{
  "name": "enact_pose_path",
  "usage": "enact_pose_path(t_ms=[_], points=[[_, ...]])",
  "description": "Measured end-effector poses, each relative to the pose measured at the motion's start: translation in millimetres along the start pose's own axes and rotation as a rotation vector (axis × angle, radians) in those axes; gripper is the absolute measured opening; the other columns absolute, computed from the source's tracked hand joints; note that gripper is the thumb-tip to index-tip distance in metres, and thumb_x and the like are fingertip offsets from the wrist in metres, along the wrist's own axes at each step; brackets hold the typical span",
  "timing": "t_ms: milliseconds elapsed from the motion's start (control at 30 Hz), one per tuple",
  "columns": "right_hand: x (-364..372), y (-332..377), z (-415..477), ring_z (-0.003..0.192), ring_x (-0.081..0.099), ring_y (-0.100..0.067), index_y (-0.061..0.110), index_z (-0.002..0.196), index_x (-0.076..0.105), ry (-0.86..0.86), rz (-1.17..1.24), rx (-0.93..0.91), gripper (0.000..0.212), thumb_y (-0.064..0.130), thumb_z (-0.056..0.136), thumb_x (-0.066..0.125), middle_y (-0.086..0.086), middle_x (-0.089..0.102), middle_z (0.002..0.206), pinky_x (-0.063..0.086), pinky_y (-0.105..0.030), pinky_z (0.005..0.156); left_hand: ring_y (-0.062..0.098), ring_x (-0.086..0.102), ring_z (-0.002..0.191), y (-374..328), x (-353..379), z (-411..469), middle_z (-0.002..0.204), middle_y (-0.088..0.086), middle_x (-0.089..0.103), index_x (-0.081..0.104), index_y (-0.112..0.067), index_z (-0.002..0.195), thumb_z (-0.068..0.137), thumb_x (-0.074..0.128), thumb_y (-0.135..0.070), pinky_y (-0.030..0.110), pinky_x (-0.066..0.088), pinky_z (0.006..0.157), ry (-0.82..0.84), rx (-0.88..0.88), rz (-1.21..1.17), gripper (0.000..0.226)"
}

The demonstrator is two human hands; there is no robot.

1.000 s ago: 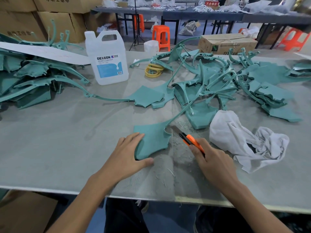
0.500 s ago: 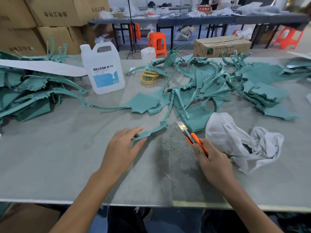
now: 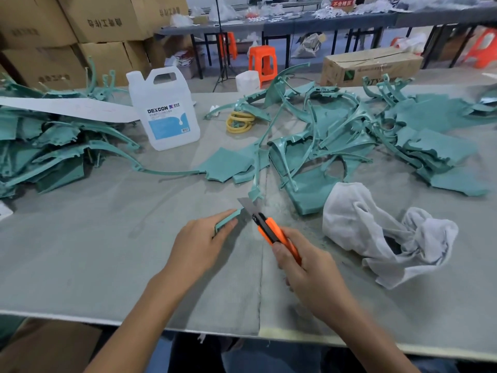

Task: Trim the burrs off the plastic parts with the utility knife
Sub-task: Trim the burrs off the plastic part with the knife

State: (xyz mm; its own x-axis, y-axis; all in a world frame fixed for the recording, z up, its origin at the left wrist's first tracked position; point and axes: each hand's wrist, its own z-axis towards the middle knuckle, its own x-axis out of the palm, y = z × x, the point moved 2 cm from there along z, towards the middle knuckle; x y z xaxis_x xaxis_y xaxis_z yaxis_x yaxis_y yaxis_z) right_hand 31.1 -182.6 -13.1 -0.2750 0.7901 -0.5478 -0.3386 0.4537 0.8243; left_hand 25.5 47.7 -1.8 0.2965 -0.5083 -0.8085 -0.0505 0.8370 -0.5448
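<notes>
Your left hand (image 3: 199,246) reaches in from the lower middle of the frame, with the forearm angled up and to the right and the wrist low over the table (image 3: 80,251). Its fingers (image 3: 215,218) and thumb are curled round the near end of a teal plastic part (image 3: 228,217), pinching it on edge just above the centre of the frame. The part's thin arm runs on up toward the heap of parts (image 3: 349,135) in the upper right.

Your right hand (image 3: 309,275) comes in from the lower right, its forearm slanting up and to the left, and it is wrapped tight round the orange handle of the utility knife (image 3: 274,234). The blade (image 3: 248,207) is extended and points up and left, right by the part where your left hand holds it. It looks to be touching the plastic edge, though the view is too soft to be sure.

A crumpled white cloth (image 3: 376,232) lies on the table just right of the knife hand. A second heap of teal parts (image 3: 40,152) fills the left edge. A white jug (image 3: 164,111) stands in the upper left-centre, with yellow rings (image 3: 239,122) near it on its right.
</notes>
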Motion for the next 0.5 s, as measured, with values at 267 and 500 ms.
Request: enact_pose_path(t_ms=[267,500], points=[[-22.7,-10.4,25.4,0.057,0.057,-0.017,0.036,0.113,0.057,-0.067,-0.181,0.061,0.016,0.043,0.103,0.046,0.004,0.055,0.059,0.048,-0.040,0.058,0.019,0.066,0.082,-9.3,-8.3,-18.7,0.091,-0.011,0.074,0.067,-0.041,0.126,0.101,0.050,-0.048,0.037,0.054,0.070,-0.027,-0.018,0.009,0.031],[-19.0,4.2,26.8,0.053,0.055,-0.011,0.038,0.116,0.051,0.011,-0.277,-0.083,0.020,0.049,0.101,0.042,0.005,0.055,0.059,0.050,-0.039,0.054,0.022,0.066,0.082,-7.8,-9.5,-20.7,0.086,-0.007,0.074,0.071,-0.036,0.120,0.100,0.051,-0.048,0.035,0.052,0.070,-0.037,-0.075,-0.031,0.031]])
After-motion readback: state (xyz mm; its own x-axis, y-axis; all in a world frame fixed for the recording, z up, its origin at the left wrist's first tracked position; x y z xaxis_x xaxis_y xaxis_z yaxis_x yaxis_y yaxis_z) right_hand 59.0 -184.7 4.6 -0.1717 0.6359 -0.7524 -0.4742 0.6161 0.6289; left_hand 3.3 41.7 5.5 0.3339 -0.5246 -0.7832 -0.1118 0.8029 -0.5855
